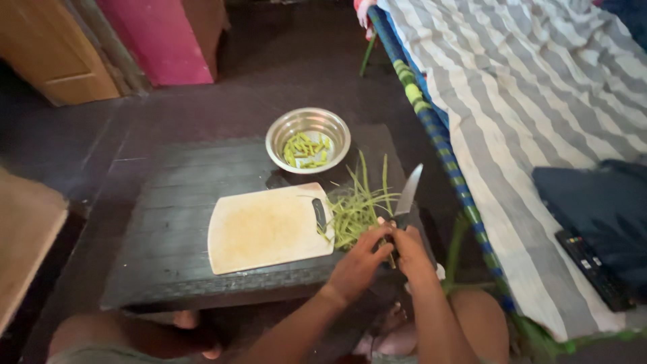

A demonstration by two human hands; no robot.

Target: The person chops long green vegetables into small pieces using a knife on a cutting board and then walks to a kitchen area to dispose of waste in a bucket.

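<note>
Steel bowl (pixel 308 138) of cut green pieces behind the cutting board (pixel 267 229). Striped bedsheet (pixel 539 114) right of board, with dark cloth (pixel 603 202) and remote (pixel 596 268) on it. Pink panel (pixel 158 40) far behind board.

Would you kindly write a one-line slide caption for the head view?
Right hand holds a knife while left hand grips green beans beside a cutting board and steel bowl.

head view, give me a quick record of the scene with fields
left hand: fingers on a green bean, beside the bean pile
right hand: grip around a knife, blade pointing up
cutting board: bare, on a dark low table
steel bowl: holds cut bean pieces
right side: striped bed cover, remote control
</note>
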